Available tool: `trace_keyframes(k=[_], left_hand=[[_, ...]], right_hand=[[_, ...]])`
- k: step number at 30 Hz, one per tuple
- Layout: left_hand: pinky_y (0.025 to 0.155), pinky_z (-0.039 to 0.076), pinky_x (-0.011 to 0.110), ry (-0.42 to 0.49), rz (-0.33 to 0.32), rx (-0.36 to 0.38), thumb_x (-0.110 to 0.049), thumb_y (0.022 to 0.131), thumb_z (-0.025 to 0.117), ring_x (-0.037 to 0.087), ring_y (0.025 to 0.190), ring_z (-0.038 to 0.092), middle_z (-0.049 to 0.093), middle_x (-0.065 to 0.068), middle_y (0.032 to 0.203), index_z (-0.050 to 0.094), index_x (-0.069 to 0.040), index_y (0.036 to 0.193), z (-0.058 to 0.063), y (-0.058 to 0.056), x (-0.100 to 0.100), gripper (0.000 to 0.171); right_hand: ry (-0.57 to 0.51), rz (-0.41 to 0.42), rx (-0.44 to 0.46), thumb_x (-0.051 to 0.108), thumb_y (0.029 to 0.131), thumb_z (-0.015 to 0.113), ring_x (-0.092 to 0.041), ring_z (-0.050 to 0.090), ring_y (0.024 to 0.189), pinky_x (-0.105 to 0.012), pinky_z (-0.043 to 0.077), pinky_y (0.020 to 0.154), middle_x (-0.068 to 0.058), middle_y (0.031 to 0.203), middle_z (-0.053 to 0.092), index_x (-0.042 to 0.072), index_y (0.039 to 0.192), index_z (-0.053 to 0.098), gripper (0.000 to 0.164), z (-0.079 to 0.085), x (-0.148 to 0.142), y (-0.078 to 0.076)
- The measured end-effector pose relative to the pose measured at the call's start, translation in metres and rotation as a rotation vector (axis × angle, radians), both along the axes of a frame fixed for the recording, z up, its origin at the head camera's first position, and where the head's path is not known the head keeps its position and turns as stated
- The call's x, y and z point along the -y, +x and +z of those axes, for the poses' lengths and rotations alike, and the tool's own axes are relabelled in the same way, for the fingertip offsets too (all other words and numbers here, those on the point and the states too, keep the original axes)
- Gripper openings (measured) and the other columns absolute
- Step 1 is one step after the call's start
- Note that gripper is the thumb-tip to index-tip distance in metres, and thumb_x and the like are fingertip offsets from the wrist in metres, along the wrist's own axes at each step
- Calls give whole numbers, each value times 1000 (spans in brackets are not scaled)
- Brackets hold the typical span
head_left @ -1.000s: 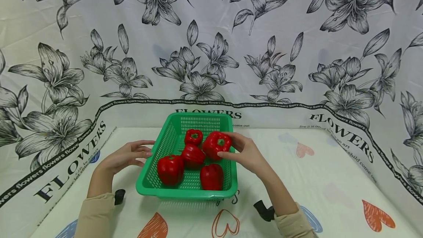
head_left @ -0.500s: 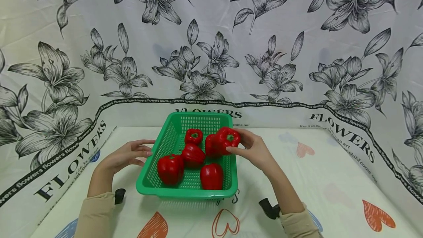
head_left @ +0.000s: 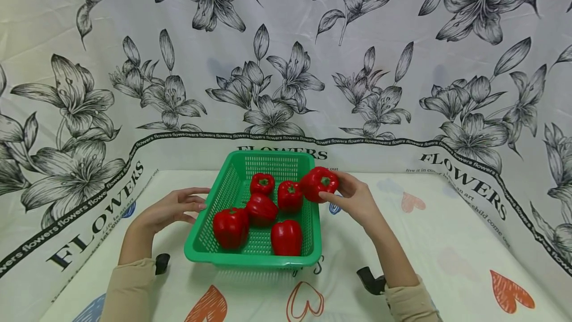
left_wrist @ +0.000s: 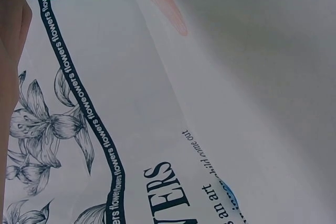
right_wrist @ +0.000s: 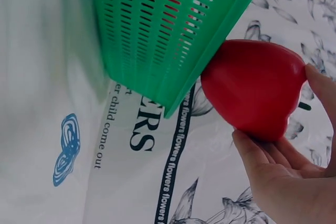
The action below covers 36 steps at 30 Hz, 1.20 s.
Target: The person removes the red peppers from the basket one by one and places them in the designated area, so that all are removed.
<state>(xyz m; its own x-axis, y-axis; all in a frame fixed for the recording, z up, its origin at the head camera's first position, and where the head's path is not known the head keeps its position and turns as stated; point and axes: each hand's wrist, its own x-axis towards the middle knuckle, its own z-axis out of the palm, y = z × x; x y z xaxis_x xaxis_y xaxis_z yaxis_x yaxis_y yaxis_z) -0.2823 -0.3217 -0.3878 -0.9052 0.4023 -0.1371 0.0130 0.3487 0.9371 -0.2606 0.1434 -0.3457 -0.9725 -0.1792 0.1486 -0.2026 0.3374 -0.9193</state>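
Observation:
A green plastic basket (head_left: 250, 261) stands on the table with several red bell peppers in it, among them a large one (head_left: 230, 227) at the front left. My right hand (head_left: 355, 200) pinches another red bell pepper (head_left: 317, 183) between thumb and fingers, at the basket's right rim. In the right wrist view this pepper (right_wrist: 254, 90) has a short green stem and overlaps the basket's edge. My left hand (head_left: 172, 208) is at the basket's left side, its fingers loosely bent with the fingertips right by the wall. Only part of that hand shows in the left wrist view.
A white tablecloth (head_left: 447, 242) printed with hearts covers the table. Behind it hangs a white cloth (head_left: 371, 155) with black flower drawings and lettering. Dark wrist devices (head_left: 371, 281) sit by the forearms.
My right hand has moved right with the bell pepper, from inside the basket to over its right rim, uncovering another pepper beneath. The left hand and basket have stayed in place.

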Motion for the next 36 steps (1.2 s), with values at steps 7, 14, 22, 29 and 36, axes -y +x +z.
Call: trace_keyframes(k=[7, 14, 22, 29, 36], left_hand=[[79, 60, 38, 3, -3, 1, -16, 96, 59, 13, 98, 68, 67, -2, 111, 30, 1, 149, 1, 1, 0, 62], [79, 60, 37, 5, -5, -3, -16, 97, 59, 13, 98, 68, 67, -2, 111, 31, 1, 149, 0, 0, 1, 62], [79, 60, 38, 3, -12, -7, -15, 97, 58, 14, 98, 68, 67, -2, 111, 30, 1, 149, -3, -2, 3, 61], [79, 60, 38, 1, -14, -9, -15, 97, 58, 13, 98, 68, 67, -2, 111, 30, 1, 149, -3, -2, 4, 61], [79, 60, 38, 8, -14, -10, -14, 97, 58, 13, 98, 68, 67, -2, 112, 30, 1, 149, -3, -2, 3, 61]], right_hand=[[-36, -67, 34, 30, 85, 76, -29, 44, 140, -40, 45, 105, -10, 149, 48, 14, 145, 45, 70, -3, -9, -4], [-41, -108, 34, 31, 85, 77, -29, 43, 141, -40, 44, 106, -9, 150, 47, 15, 145, 45, 70, -6, -14, -6], [-47, -128, 61, 28, 87, 75, -30, 40, 143, -39, 41, 109, -12, 152, 44, 13, 147, 42, 70, -12, -21, -8], [-36, -154, 99, 27, 87, 74, -31, 38, 144, -40, 41, 109, -12, 153, 43, 11, 147, 41, 70, -23, -28, -15], [-20, -176, 127, 26, 88, 74, -31, 38, 143, -40, 40, 110, -14, 153, 42, 9, 147, 41, 69, -31, -31, -18]])
